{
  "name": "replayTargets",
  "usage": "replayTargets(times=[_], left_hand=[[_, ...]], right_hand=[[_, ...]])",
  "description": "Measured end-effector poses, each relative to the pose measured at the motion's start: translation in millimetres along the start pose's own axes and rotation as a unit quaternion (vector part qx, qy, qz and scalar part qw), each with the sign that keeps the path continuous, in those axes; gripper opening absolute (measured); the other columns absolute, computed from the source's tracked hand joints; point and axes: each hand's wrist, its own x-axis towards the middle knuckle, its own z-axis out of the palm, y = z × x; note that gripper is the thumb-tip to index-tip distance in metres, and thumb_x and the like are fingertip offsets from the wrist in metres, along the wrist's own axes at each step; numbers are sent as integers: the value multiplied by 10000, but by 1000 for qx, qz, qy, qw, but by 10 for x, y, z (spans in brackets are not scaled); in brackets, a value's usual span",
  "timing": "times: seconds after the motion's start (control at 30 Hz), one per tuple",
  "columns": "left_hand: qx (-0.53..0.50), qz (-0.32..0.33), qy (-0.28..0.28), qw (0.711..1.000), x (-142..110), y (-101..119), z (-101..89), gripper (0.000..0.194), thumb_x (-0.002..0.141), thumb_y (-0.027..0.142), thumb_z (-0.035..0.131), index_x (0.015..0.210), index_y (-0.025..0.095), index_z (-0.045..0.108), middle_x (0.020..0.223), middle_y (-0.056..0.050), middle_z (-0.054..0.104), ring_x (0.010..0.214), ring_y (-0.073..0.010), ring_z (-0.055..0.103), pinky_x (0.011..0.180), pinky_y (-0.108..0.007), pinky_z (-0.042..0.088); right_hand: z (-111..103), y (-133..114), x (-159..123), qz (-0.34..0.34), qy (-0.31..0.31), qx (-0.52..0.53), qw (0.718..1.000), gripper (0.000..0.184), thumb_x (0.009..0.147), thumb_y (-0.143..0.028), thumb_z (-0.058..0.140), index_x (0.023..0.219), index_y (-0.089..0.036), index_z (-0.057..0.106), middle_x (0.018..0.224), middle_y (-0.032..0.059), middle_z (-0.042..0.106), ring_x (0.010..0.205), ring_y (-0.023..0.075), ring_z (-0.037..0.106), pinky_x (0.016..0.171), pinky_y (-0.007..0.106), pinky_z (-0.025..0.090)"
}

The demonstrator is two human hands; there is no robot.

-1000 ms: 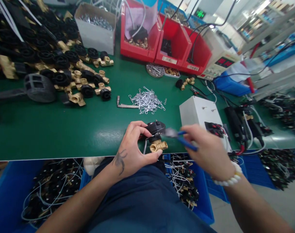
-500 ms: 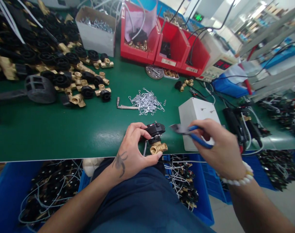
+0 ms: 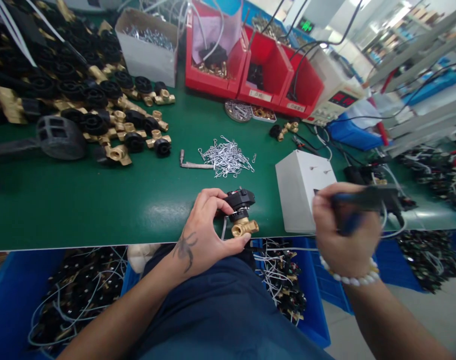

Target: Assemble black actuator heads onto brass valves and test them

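Observation:
My left hand (image 3: 209, 227) is closed on a valve with a black actuator head (image 3: 241, 199) and a brass body (image 3: 245, 228), held upright at the table's near edge. Its fingers grip the black part, and the thumb lies by the brass. My right hand (image 3: 346, 235), smeared by motion, is closed around blue-handled pliers (image 3: 350, 222) to the right of a white box (image 3: 297, 192). A dark blurred shape (image 3: 381, 197) extends right from that hand; whether it belongs to the pliers cannot be made out. Beyond the valve lies a pile of metal spring clips (image 3: 230, 157).
An L-shaped metal tool (image 3: 196, 165) touches the clips. Many brass valves (image 3: 130, 135) and a black mallet (image 3: 61, 137) crowd the left. Red bins (image 3: 216, 82) and a carton of metal parts (image 3: 147, 55) stand behind. Blue crates (image 3: 318, 305) sit below the table edge.
My right hand has moved right, away from the valve, and turned the pliers so they no longer point at it. My left hand and the valve stay in place.

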Motion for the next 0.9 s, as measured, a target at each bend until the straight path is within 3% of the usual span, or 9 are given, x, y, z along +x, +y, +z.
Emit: replayTargets(times=[0.07, 0.13, 0.27, 0.47, 0.6, 0.67, 0.77, 0.8, 0.9], left_hand=[[5, 3, 2, 1000, 1, -2, 0, 359, 690, 242, 800, 930, 196, 536, 1179, -94, 528, 1127, -252, 587, 981, -494, 551], [10, 3, 5, 1000, 3, -2, 0, 356, 687, 243, 799, 925, 197, 538, 1172, -91, 532, 1121, -250, 589, 979, -488, 552], [6, 4, 6, 1000, 6, 0, 5, 355, 687, 245, 800, 928, 191, 546, 1181, -100, 531, 1123, -252, 589, 978, -484, 551], [19, 5, 11, 1000, -4, 10, 7, 357, 680, 238, 801, 919, 194, 540, 1167, -92, 539, 1109, -247, 592, 960, -465, 556], [19, 11, 8, 1000, -7, 14, 9, 356, 683, 237, 804, 922, 194, 543, 1166, -91, 542, 1097, -241, 597, 954, -461, 557], [20, 10, 6, 1000, -7, 13, 10, 366, 679, 233, 808, 923, 199, 538, 1172, -92, 541, 1110, -247, 595, 952, -465, 558], [29, 13, 10, 999, -9, 11, 13, 382, 667, 232, 817, 921, 206, 532, 1170, -89, 543, 1118, -253, 591, 954, -473, 555], [32, 14, 11, 999, -11, 11, 14, 381, 666, 230, 816, 920, 205, 532, 1166, -89, 544, 1115, -252, 590, 956, -475, 552], [27, 16, 7, 999, -14, 9, 16, 363, 677, 226, 805, 919, 196, 537, 1164, -95, 542, 1101, -247, 591, 959, -480, 546]], right_hand=[[10, -4, 10, -59, -190, -42, 979, 144, 872, -159, 494, 947, -214, 604, 735, 27, 611, 585, 156, 566, 530, 287, 444], [-11, -5, 28, -79, -253, -58, 962, 170, 868, -150, 488, 959, -203, 622, 747, 32, 627, 600, 158, 581, 536, 285, 449], [-52, 12, 23, 6, 3, -19, 1000, 67, 893, -228, 574, 958, -222, 590, 828, 25, 647, 687, 164, 618, 626, 301, 501], [-43, 25, 20, -88, -271, -74, 956, 211, 834, -100, 489, 966, -202, 618, 769, 36, 641, 608, 159, 584, 546, 286, 446], [-71, 17, 10, -3, -7, -15, 1000, 116, 897, -163, 563, 986, -230, 596, 859, 33, 654, 734, 170, 630, 664, 301, 500], [-51, 21, -3, -13, -40, -10, 999, 122, 889, -150, 539, 957, -233, 597, 824, 28, 643, 700, 171, 621, 640, 303, 494], [-35, 26, 9, -83, -258, -43, 962, 188, 852, -114, 482, 922, -220, 620, 740, 23, 618, 601, 164, 582, 551, 293, 449], [-42, 23, 20, -84, -266, -48, 959, 186, 855, -119, 485, 929, -217, 625, 747, 24, 622, 605, 164, 583, 552, 293, 447], [-72, 4, 45, -18, -52, -25, 998, 85, 893, -183, 559, 948, -226, 607, 809, 19, 638, 656, 157, 595, 607, 293, 470]])
